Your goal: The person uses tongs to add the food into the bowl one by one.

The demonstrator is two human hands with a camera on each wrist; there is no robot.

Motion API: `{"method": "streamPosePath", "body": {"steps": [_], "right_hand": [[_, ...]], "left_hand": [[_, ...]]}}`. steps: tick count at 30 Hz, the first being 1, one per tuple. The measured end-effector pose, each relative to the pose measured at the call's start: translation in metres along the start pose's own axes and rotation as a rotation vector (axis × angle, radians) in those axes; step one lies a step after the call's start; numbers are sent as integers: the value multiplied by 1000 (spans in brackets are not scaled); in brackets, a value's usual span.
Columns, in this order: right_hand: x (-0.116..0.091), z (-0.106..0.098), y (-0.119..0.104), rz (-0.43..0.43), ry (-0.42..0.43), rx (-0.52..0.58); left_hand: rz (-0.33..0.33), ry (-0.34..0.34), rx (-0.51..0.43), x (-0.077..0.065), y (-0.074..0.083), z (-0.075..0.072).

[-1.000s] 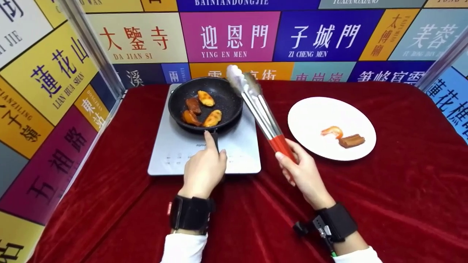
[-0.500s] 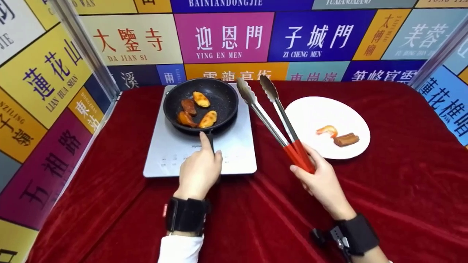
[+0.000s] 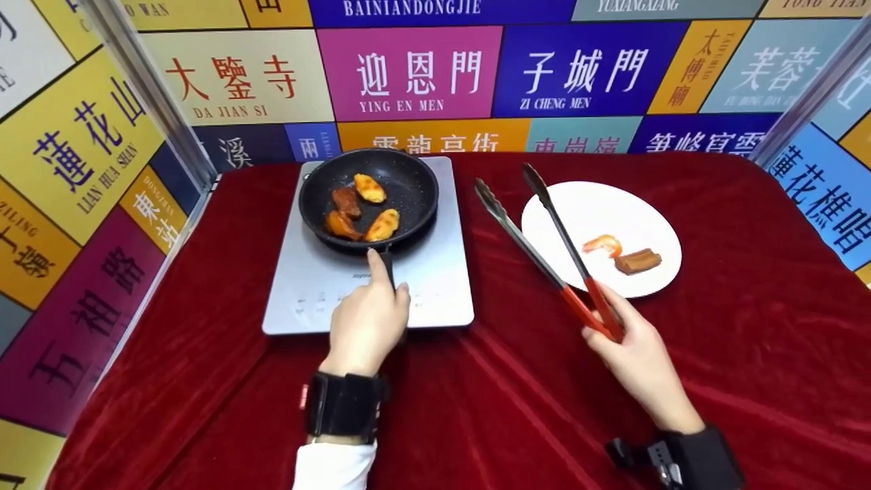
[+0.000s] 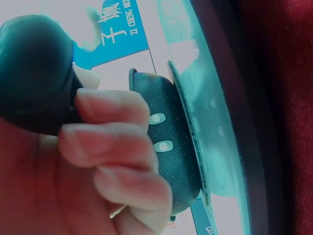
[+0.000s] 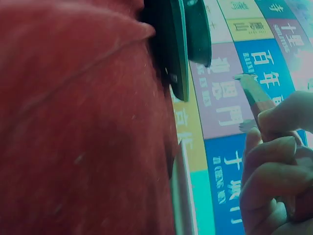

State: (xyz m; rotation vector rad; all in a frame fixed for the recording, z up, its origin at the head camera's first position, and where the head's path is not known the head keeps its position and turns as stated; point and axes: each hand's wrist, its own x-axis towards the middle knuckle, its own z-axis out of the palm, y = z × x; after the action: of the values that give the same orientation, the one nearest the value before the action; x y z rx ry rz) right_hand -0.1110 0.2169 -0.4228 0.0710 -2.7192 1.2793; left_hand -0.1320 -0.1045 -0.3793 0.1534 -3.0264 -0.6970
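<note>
My left hand (image 3: 367, 321) grips the black handle (image 4: 36, 73) of a frying pan (image 3: 415, 184), index finger stretched along it toward the rim. In the pan lie two yellow browned pieces (image 3: 383, 224), a dark brown chunk (image 3: 346, 202) and an orange-brown piece (image 3: 341, 225). My right hand (image 3: 639, 357) holds metal tongs (image 3: 544, 241) by their red handles. The tongs' arms are spread, nothing between the tips, which hang near the left edge of a white plate (image 3: 578, 204). A shrimp (image 3: 603, 245) and a ribbed brown piece (image 3: 637, 261) lie on that plate.
The pan stands on a silver induction cooktop (image 3: 299, 272) with touch markings at its front. Dark red velvet cloth (image 3: 510, 408) covers the table, with folds in front. Panels with Chinese lettering (image 3: 408, 75) rise behind and at both sides.
My right hand has moved right and toward me with the tongs, whose arms have spread apart and swung from beside the pan to the plate. The left hand stays on the pan handle.
</note>
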Motion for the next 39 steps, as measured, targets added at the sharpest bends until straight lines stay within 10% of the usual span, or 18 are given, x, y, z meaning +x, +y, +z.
{"method": "streamPosePath", "body": {"steps": [39], "right_hand": [[-31, -40, 21, 178, 13, -206]], "left_hand": [[-20, -35, -24, 1, -1, 1]]}}
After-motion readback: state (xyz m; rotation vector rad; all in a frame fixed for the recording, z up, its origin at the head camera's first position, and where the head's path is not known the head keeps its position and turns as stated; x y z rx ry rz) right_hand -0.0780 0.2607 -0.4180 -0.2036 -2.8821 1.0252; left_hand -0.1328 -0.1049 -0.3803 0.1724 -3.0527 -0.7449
